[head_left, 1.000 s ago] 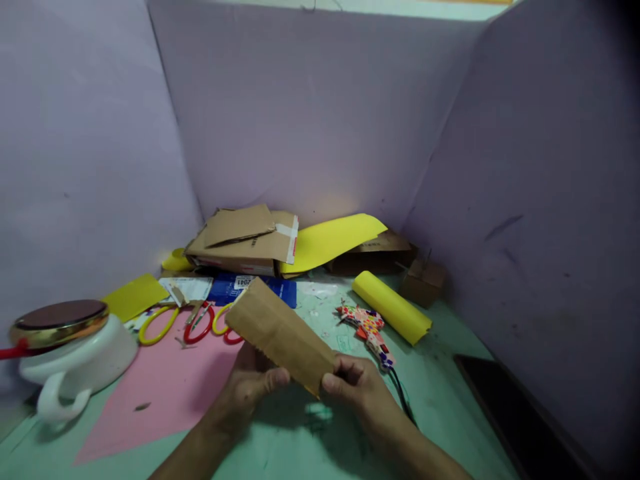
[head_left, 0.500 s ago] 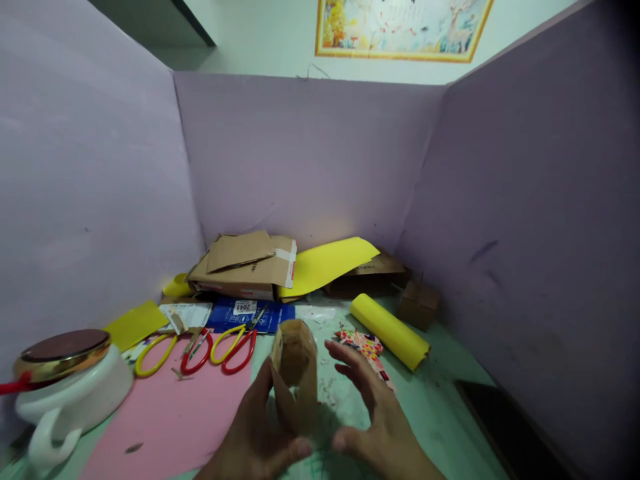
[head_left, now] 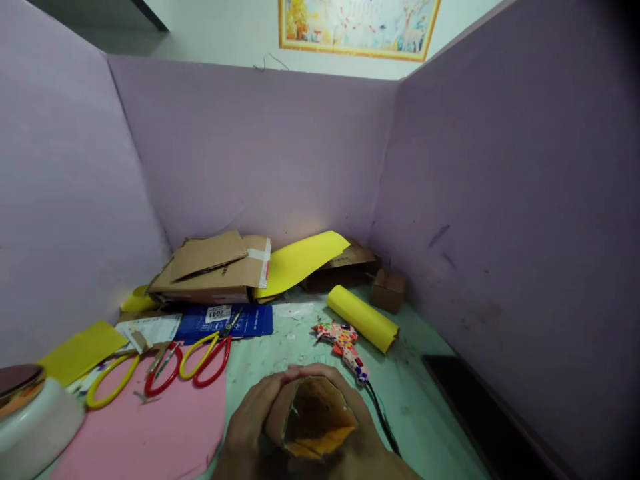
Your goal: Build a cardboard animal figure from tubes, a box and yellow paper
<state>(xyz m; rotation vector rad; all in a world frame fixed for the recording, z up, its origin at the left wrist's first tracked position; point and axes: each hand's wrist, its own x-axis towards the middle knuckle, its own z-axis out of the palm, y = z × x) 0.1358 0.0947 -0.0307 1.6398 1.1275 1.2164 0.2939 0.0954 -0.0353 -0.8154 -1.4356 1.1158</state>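
Observation:
A brown cardboard tube (head_left: 278, 415) with a rough, open end faces me at the bottom centre, its hollow inside visible. My left hand (head_left: 250, 420) is wrapped round its left side. Round the far and right sides curls my right hand (head_left: 357, 427), and the fingertips of both hands meet at the tube's far edge. Just beyond the hands lies a colourful patterned glue gun (head_left: 345, 343) with a black cord. A pink sheet (head_left: 165, 427) is spread to the left, with red and yellow handled scissors (head_left: 213, 357) on its upper edge.
Flattened cardboard (head_left: 210, 267) and a yellow sheet (head_left: 300, 263) lie at the back. A yellow roll (head_left: 363, 319) and small brown box (head_left: 389, 290) are right of centre. A white pot (head_left: 40, 427) stands left, a dark flat object (head_left: 480, 413) right. Purple panels (head_left: 260, 147) enclose the table.
The tube has come nearer and tilted so its opening faces me. My right hand, apart from it before, has closed round it. The view has shifted right.

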